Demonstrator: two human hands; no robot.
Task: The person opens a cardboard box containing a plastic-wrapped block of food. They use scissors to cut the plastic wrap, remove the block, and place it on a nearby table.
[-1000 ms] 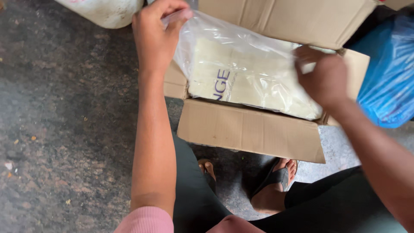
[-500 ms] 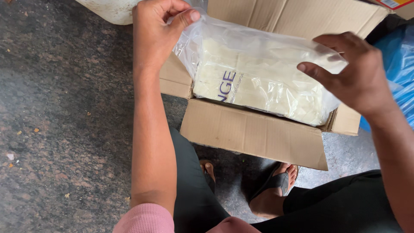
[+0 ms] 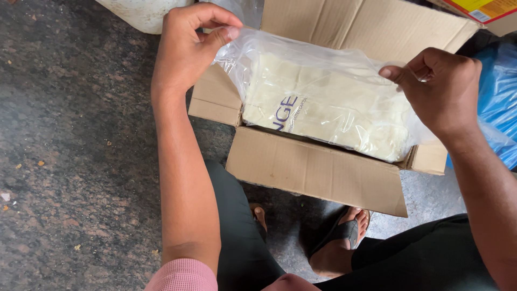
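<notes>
Nearest, a foot in a black sandal (image 3: 344, 237) rests on the speckled grey stone floor (image 3: 70, 161). Beyond it an open brown cardboard box (image 3: 318, 172) holds a clear plastic bag of cream folded material (image 3: 328, 108). The left hand (image 3: 188, 48) and right hand (image 3: 441, 89) pinch the bag's opposite upper corners, hands well apart.

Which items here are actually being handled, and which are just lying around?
In hand: clear plastic bag of cream-coloured contents, pinched by left hand and right hand; open cardboard box beneath it.
Lying about: blue plastic bag, white container, second carton.
</notes>
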